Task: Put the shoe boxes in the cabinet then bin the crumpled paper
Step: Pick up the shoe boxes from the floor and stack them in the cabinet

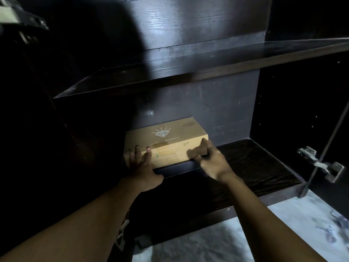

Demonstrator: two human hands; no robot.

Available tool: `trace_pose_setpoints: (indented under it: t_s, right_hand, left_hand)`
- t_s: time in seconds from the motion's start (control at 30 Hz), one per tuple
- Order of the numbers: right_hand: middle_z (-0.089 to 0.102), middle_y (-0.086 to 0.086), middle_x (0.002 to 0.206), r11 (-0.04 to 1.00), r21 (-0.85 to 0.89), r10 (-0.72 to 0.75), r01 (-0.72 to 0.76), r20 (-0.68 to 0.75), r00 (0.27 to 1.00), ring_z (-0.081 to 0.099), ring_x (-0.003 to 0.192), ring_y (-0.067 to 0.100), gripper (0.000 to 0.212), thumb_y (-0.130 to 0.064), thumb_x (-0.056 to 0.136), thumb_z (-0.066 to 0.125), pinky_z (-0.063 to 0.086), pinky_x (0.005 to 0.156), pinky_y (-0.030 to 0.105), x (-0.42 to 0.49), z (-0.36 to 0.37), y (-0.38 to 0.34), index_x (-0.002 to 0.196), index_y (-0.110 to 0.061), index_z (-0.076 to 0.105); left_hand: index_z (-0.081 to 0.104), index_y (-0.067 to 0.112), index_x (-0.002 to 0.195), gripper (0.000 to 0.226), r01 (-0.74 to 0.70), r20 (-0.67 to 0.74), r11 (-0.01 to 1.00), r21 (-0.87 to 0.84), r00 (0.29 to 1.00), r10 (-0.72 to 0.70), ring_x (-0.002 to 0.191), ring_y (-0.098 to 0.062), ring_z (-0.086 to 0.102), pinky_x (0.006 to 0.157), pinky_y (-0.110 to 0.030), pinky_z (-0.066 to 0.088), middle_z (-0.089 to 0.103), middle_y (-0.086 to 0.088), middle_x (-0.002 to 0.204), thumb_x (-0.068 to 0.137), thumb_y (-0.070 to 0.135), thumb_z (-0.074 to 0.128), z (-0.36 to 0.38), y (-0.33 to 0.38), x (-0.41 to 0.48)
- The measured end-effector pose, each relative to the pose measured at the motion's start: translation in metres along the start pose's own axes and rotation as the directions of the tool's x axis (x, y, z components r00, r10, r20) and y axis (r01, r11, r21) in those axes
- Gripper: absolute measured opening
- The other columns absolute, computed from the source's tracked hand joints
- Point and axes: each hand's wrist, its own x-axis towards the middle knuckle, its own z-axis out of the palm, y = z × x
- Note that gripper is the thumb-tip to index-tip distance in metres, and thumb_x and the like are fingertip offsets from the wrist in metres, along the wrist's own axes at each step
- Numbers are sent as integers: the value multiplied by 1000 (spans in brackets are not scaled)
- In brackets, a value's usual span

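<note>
Left hand (143, 165) flat, fingers straight, pressing the front face of the tan shoe box (175, 140). Right hand (209, 159) curled round the box's right front corner, blurred. Box just beyond both hands on the cabinet's lower shelf (255, 159), seemingly atop a dark flat thing (175, 166), maybe another box. Push evenly, keep it square to the back wall (217, 114). Matte cardboard, rectangular, white diamond logo (162, 132); shelf is dark woodgrain.
</note>
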Motion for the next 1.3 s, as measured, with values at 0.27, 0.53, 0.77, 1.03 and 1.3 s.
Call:
trace_pose_setpoints:
  t_s: [0.27, 0.53, 0.77, 1.03, 1.3]
  right_hand:
    - [61, 0, 132, 1000, -11, 19, -22, -217, 976, 57, 123, 18, 59, -46, 83, 66, 42, 109, 37, -41, -58, -5, 138, -30, 52]
    - [64, 5, 130, 993, -85, 43, -88, -432, 901, 58, 122, 19, 46, -35, 92, 63, 43, 108, 37, -171, -130, 2, 136, -20, 56]
    - [58, 5, 138, 939, -170, 140, -300, -607, 782, 55, 126, 20, 46, -35, 96, 55, 44, 105, 43, -314, -178, 24, 139, -21, 51]
    - [58, 5, 138, 822, -143, 202, -552, -832, 517, 56, 123, 21, 42, -35, 96, 54, 42, 100, 33, -458, -227, 48, 137, -23, 54]
    - [56, 11, 136, 578, 106, 422, -809, -888, 185, 50, 126, 31, 48, -38, 91, 56, 42, 105, 43, -588, -254, 109, 136, -21, 54]
  left_hand:
    - [38, 28, 144, 66, -153, -79, 982, -110, 986, 145, 133, -21, 43, 109, -34, 39, 56, 9, 137, 84, 44, 59, -31, 47, -28]
    - [67, 28, 114, 33, -496, -49, 814, -302, 861, 507, 104, -20, 64, 89, -26, 48, 69, 1, 112, 84, 40, 62, -16, 151, -104]
    - [67, 20, 118, 30, -663, -3, 569, -486, 652, 758, 97, -20, 65, 79, -23, 45, 69, -4, 106, 90, 30, 61, 24, 249, -193]
    - [66, 27, 118, 30, -700, 140, 370, -611, 364, 921, 91, -16, 67, 83, -29, 55, 66, -1, 115, 90, 37, 60, 80, 352, -302]
    - [50, 24, 138, 53, -756, 457, 338, -561, 57, 888, 119, -20, 56, 80, -22, 43, 52, -2, 142, 91, 45, 60, 178, 424, -399]
